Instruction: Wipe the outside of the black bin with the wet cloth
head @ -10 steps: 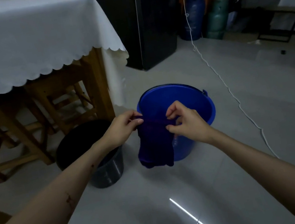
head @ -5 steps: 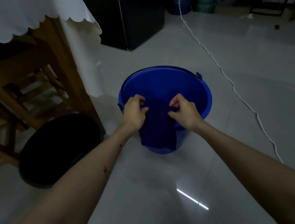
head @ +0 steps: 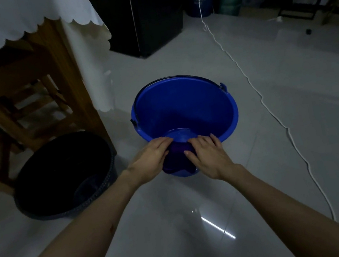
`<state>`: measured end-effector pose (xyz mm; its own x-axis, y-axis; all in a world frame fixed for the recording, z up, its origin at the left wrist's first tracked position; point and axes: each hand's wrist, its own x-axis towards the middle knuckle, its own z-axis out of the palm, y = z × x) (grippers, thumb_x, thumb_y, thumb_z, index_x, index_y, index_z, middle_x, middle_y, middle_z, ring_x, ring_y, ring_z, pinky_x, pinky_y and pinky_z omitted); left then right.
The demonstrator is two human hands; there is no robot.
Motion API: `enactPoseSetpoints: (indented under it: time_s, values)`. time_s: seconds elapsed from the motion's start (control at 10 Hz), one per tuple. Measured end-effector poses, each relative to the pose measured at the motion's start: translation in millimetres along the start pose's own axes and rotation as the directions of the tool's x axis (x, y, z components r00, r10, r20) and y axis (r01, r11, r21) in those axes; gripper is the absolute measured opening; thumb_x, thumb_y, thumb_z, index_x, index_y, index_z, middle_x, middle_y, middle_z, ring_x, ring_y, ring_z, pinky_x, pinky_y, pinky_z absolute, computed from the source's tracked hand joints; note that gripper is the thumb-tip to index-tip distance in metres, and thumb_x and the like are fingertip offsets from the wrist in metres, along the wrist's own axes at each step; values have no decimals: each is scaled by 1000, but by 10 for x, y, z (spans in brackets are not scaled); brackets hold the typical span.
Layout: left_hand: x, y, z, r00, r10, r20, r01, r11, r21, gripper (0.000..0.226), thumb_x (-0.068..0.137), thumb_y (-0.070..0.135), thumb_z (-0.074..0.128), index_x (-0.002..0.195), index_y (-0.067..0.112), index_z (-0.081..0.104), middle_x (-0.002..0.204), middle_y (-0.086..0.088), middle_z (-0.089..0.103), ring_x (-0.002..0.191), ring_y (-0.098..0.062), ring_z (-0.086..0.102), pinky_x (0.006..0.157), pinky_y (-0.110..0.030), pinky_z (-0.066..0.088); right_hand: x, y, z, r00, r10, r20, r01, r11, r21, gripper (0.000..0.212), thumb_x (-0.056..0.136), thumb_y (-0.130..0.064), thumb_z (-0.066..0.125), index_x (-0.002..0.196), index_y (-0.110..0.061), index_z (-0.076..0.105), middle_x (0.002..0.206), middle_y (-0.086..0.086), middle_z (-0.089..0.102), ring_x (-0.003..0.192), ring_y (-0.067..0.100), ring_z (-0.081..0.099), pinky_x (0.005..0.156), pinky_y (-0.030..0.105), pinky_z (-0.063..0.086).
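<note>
**Cloth at the bucket rim, bin to the left**

I log, at frame centre, a round blue plastic bucket (head: 186, 112) standing on the glossy grey tiled floor (head: 273, 111), its dark handle folded down along the far rim. A bunched dark purple wet cloth (head: 177, 159) sits at the bucket's near rim, hanging down the outer wall. The left hand (head: 149, 161) closes its fingers on the cloth's left side; the right hand (head: 208, 157) grips its right side, thumb pressed into the fabric.

Left of the bucket, at lower left of the frame, apart from both hands: a round black plastic bin (head: 64, 177), upright and open-topped. Just behind it, a wooden table leg (head: 75, 83) under a white scalloped tablecloth (head: 17, 17). A white cord (head: 254, 89) trails across the floor on the right.
</note>
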<state>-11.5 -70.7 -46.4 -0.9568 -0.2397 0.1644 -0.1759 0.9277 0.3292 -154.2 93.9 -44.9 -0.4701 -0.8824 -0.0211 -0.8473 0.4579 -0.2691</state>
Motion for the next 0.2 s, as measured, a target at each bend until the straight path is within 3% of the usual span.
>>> enactPoseSetpoints:
  time_s: [0.1,0.2]
  values:
    - [58,26,-71,1000,6,-30,-6,1000,7,36,102,25,37,136,15,47,135,-6,54,123,-22,50,106,-35,36,53,-4,-13,1000,11,-9,-12,999,-30,56,97,-54,23,134,-18,45,135,2,51,133,21,36,120,46,7]
    - [175,23,-142,1000,-18,-6,18,999,48,39,103,27,36,137,15,48,140,-6,51,129,-22,45,111,-35,30,154,13,-101,998,60,-9,-60,998,-6,57,99,-55,26,140,-17,41,145,4,45,139,21,30,120,46,5]
